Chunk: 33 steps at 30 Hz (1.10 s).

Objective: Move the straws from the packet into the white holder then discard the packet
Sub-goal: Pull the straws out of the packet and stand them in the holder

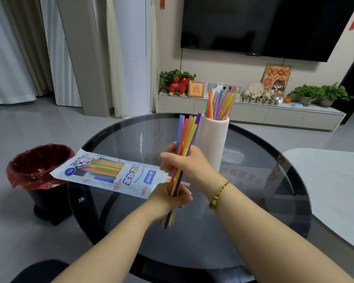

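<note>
Plastic packet (110,174) reads "40"; left hand (172,198), right hand (184,160) grip straw bundle (185,137).

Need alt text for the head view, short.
Both hands, the left hand low and the right hand above, hold a bundle of coloured straws upright over a round glass table, beside a white ribbed holder already holding straws. The straw packet lies at the table's left edge, near a red-lined bin.
</note>
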Each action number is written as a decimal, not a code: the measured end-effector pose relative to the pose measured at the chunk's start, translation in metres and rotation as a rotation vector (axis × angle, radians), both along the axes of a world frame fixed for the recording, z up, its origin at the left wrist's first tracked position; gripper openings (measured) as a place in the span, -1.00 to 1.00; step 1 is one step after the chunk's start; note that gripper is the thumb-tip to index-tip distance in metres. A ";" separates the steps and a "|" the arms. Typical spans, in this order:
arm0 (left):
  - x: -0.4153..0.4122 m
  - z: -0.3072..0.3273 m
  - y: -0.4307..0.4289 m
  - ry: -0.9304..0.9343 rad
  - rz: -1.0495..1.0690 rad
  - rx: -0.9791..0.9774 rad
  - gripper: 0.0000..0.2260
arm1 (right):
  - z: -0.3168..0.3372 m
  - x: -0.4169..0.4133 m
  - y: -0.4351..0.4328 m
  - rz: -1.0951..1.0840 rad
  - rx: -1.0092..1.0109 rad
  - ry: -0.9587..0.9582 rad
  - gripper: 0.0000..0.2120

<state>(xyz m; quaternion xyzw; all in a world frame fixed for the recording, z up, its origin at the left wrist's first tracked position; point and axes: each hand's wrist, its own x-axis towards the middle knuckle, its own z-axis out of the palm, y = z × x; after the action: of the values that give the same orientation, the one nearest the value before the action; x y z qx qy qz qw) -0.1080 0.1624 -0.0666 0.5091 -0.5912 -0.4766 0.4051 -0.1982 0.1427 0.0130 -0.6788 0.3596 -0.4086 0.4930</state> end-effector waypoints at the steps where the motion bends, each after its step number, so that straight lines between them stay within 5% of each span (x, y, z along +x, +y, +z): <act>1: 0.001 -0.002 0.001 -0.036 0.006 0.020 -0.78 | -0.004 0.002 0.001 0.003 0.026 0.012 -0.81; 7: 0.001 -0.007 0.000 -0.107 0.003 0.110 -0.70 | -0.014 0.009 0.004 -0.040 0.087 -0.045 -0.66; 14: -0.003 -0.002 -0.003 -0.070 -0.035 0.116 -0.72 | 0.015 -0.007 -0.005 -0.125 0.038 -0.193 -0.74; 24: -0.013 0.040 -0.033 -0.016 -0.203 -0.011 -0.87 | 0.049 -0.038 -0.018 -0.170 -0.014 -0.304 -0.72; 33: -0.023 0.091 -0.086 -0.126 -0.036 -0.226 -0.67 | 0.109 -0.102 -0.068 -0.392 -0.118 -0.599 -0.78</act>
<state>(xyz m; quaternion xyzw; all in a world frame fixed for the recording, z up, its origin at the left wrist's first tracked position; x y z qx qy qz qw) -0.1311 0.0762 0.0243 0.4784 -0.6745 -0.3813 0.4132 -0.3005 0.0744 0.1218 -0.4743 0.2983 -0.6962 0.4487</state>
